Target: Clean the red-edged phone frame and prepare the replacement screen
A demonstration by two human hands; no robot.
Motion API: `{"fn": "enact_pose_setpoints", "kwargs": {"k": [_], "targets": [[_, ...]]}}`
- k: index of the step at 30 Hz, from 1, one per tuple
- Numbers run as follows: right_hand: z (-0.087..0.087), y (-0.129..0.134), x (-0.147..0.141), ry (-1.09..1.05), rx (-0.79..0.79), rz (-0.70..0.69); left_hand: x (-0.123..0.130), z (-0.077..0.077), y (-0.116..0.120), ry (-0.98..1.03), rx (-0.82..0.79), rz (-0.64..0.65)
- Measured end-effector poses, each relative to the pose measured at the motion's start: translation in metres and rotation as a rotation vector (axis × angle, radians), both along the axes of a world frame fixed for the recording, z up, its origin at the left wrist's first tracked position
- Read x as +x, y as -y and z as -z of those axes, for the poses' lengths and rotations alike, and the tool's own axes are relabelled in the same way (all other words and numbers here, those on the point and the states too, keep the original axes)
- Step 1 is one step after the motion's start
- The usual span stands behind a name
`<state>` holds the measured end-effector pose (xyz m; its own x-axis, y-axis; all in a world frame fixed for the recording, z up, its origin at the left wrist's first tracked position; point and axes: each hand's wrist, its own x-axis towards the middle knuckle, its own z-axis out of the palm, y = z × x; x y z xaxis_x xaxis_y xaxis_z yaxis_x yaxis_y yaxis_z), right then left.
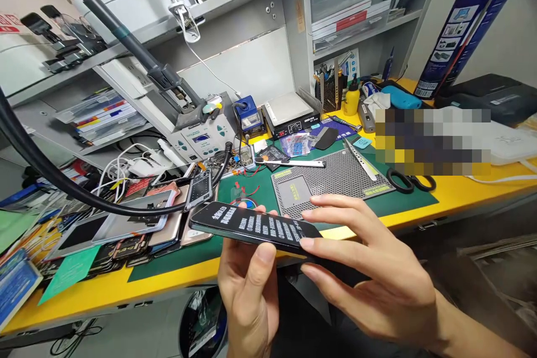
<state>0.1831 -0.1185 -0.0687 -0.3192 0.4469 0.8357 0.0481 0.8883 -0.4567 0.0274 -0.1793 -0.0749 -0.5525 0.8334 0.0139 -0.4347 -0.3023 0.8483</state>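
A dark smartphone point(260, 227) with white printed characters across its black face is held in the air, tilted, above the yellow table edge. My left hand point(251, 285) grips its lower side, thumb along the near edge and fingertips showing behind the far edge. At the phone's right end is my right hand point(364, 263), with fingertips on the face and the thumb below the near edge. Behind the phone, a perforated metal plate point(331, 179) lies on the green mat point(201, 260), with tweezers point(361, 161) and a white-handled brush point(293, 163) on it.
Black scissors point(411, 180) lie right of the plate. Stacked phones and tablets point(121, 212) fill the left side, under a black hose point(84, 197). A soldering station point(205, 137) and a heating plate point(293, 114) stand at the back. A bin point(203, 321) is below the table.
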Motion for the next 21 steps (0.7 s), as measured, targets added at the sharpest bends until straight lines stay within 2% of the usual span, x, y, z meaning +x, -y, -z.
{"fn": "enact_pose_setpoints", "kwargs": {"k": [5,14,17,21], "targets": [[0.0,0.0,-0.002,-0.004,0.0,-0.002,0.002,0.004,0.001,-0.031,0.033,0.011],[0.002,0.002,-0.002,-0.027,-0.124,-0.074,0.002,0.007,0.0,-0.044,0.115,0.075],[0.0,0.001,-0.003,-0.008,-0.092,-0.058,0.004,0.008,0.002,-0.04,0.085,0.074],[-0.002,-0.001,-0.004,0.035,-0.019,-0.051,0.012,0.006,0.005,0.001,0.034,0.009]]}}
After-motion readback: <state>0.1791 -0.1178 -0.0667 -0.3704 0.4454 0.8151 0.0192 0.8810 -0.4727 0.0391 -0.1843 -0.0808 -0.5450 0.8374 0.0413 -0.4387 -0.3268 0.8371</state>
